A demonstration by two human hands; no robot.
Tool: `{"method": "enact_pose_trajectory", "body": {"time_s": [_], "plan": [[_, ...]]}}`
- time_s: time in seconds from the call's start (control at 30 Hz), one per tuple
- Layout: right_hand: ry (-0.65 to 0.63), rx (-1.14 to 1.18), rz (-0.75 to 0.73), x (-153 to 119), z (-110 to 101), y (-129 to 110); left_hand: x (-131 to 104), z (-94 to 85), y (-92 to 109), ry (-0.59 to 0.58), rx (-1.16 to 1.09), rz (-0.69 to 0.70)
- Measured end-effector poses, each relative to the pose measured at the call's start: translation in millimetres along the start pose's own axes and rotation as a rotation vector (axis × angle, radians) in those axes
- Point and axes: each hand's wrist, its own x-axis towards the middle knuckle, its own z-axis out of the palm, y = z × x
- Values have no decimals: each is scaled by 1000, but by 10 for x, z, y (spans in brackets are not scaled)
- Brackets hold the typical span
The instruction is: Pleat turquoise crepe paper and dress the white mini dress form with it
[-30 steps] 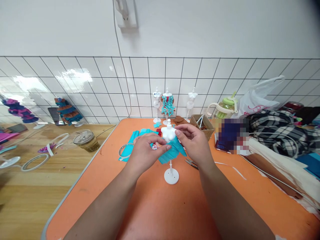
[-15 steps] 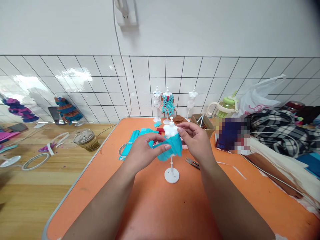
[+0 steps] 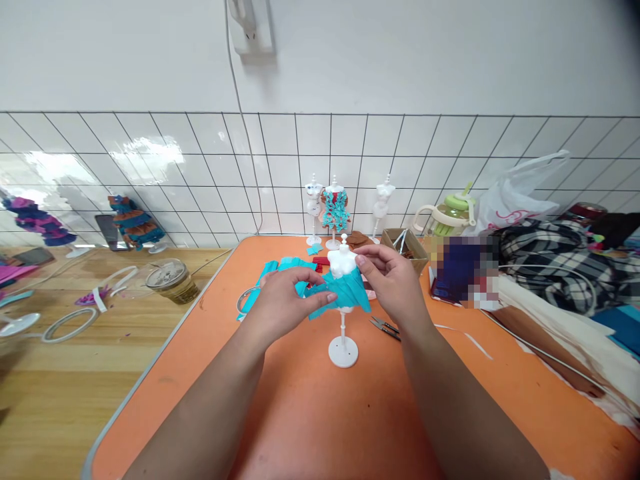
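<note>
A small white dress-form mannequin (image 3: 343, 261) stands upright on a round base in front of me. Turquoise crepe paper (image 3: 345, 291) wraps across its front below the bust and flares out in pleats. My left hand (image 3: 283, 303) pinches the paper's left end between thumb and fingers. On the other side, my right hand (image 3: 395, 283) has thumb and forefinger closed at the paper's upper right edge, close against the mannequin. Its other fingers are curled, and the back of the mannequin is hidden.
Small scissors (image 3: 385, 328) lie beside my right wrist. More turquoise paper (image 3: 267, 272) and a tape roll (image 3: 245, 301) are at the left. Behind stand several mannequins, one dressed (image 3: 335, 210), and a cardboard box (image 3: 419, 257). A lidded cup (image 3: 173, 281) stands on the wooden table.
The turquoise paper now spreads wider across the mannequin, its lower right corner flaring outward. My left hand has shifted slightly left with its end. My right hand has stayed nearly in place.
</note>
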Motion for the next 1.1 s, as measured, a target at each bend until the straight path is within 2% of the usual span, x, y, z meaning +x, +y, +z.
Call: {"method": "enact_pose_trajectory", "body": {"time_s": [0.27, 0.4, 0.6, 0.83, 1.1], "plan": [[-4, -23, -4, -13, 5, -33, -2, 53, -3, 62, -29, 94], [-5, -19, -12, -12, 6, -36, 0, 41, -20, 69, -43, 98], [-7, -14, -18, -13, 3, -38, -15, 24, 23, 4, -97, 116], [-4, 7, -16, 4, -3, -23, -7, 9, -5, 39, -136, 69], [1, -10, -4, 5, -21, -19, -14, -11, 24, -34, -127, 43]]}}
